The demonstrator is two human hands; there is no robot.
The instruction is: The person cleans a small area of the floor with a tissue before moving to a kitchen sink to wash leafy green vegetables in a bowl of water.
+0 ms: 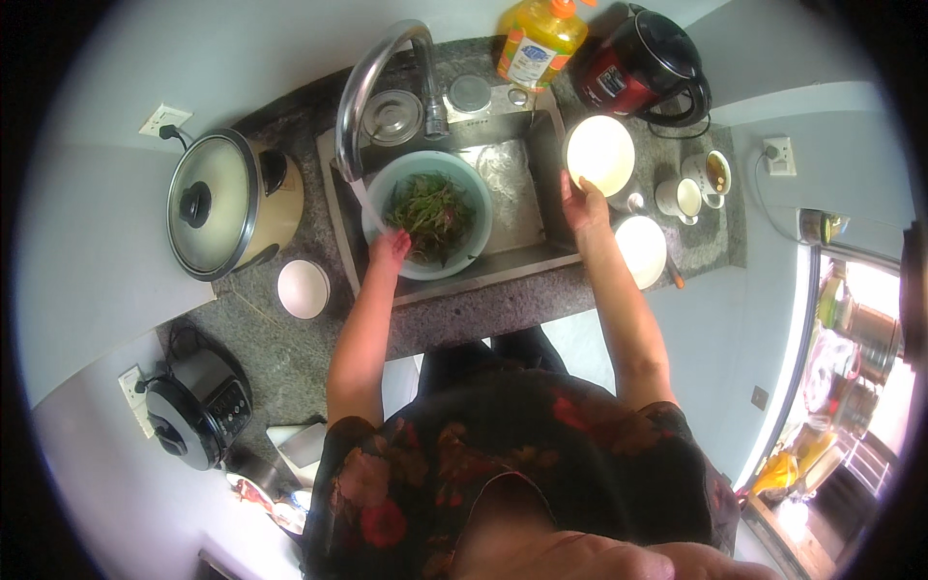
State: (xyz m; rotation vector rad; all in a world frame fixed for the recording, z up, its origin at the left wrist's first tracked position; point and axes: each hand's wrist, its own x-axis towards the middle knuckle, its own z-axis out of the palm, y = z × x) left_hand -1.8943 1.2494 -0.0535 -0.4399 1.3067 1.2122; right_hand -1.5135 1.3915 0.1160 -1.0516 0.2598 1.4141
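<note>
Water runs from the curved metal faucet (348, 109) onto my left hand (392, 248), which is over the near left rim of a pale blue-green basin (482, 210). Leafy greens (435, 210) lie in the basin, which stands in the left part of a steel sink (518, 188). My left hand's fingers are close together; whether they hold anything cannot be made out. At the sink's right side, my right hand (584, 205) grips the near edge of a white bowl (602, 154). Another white bowl (641, 252) stands beside my right forearm.
A lidded cooker (217, 203) and stacked white bowls (303, 289) stand left of the sink. Behind it are a soap bottle (536, 54) and a red-black kettle (638, 65). Two cups (679, 199) stand at the right. A black multicooker (196, 406) is at the lower left.
</note>
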